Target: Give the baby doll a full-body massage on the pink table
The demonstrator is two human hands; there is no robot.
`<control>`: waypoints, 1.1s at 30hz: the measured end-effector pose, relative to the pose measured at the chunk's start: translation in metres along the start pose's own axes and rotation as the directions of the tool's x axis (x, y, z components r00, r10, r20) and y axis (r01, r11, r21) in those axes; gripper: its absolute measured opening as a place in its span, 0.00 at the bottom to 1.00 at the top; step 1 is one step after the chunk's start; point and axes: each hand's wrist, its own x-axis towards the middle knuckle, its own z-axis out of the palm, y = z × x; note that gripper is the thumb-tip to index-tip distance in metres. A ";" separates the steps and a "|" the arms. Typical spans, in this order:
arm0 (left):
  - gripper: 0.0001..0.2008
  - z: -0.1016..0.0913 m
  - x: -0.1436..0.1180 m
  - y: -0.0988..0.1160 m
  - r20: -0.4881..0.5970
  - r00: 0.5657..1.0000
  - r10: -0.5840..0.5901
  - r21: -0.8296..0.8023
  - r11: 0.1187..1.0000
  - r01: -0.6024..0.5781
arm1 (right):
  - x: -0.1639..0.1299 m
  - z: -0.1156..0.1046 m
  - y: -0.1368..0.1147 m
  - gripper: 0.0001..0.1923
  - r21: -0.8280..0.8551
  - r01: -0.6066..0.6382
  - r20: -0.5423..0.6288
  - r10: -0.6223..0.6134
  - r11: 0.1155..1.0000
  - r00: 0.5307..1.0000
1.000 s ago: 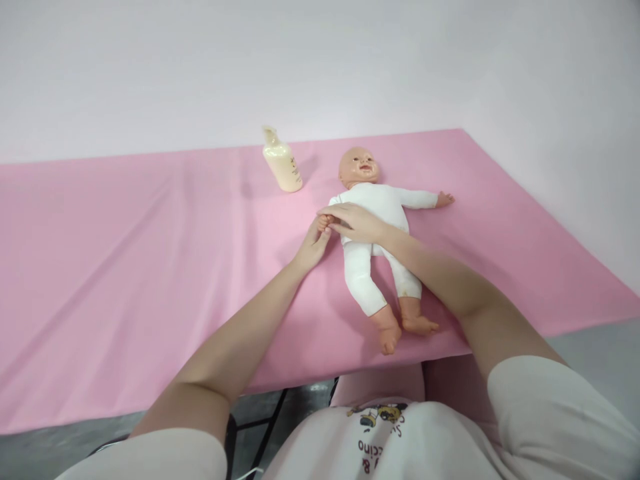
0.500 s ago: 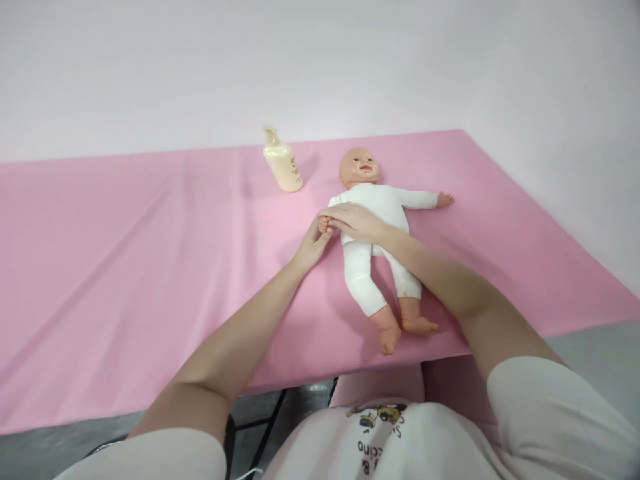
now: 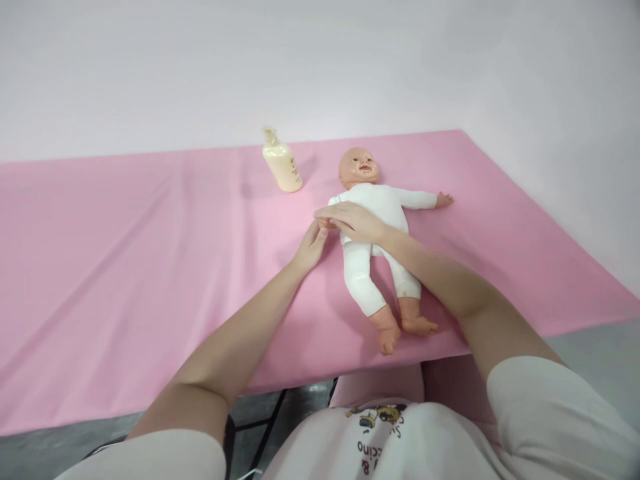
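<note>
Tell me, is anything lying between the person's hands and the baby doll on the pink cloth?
Nothing visible does. Both hands already touch the doll: the right hand lies across its torso and near arm, and the left hand meets that arm from below. The lotion bottle stands apart, farther back on the pink cloth.

Both arms reach forward; left hand (image 3: pixel 311 245) cupped, right hand (image 3: pixel 353 222) flat, fingertips meeting above left's.
</note>
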 end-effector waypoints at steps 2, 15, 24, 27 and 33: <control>0.28 0.000 -0.001 0.001 -0.015 1.000 -0.010 0.022 1.000 0.010 | 0.000 0.002 0.001 0.22 -0.001 -0.003 -0.012 0.003 1.000 1.000; 0.15 0.000 -0.006 0.026 -0.061 0.955 0.291 0.432 0.870 -0.238 | -0.002 0.014 0.023 0.21 -0.019 -0.107 0.021 0.107 0.994 0.994; 0.05 0.001 -0.005 0.019 -0.118 0.967 0.224 0.397 0.903 -0.161 | -0.002 0.010 0.016 0.15 -0.083 -0.136 0.084 0.143 0.987 0.986; 0.07 0.001 -0.006 0.016 -0.120 0.973 0.195 0.367 0.920 -0.139 | -0.001 0.009 0.012 0.14 -0.117 -0.148 0.100 0.160 0.982 0.982; 0.13 0.001 -0.008 0.015 -0.111 0.981 0.162 0.242 0.961 -0.131 | -0.001 0.005 0.006 0.12 -0.129 -0.165 0.110 0.180 0.978 0.978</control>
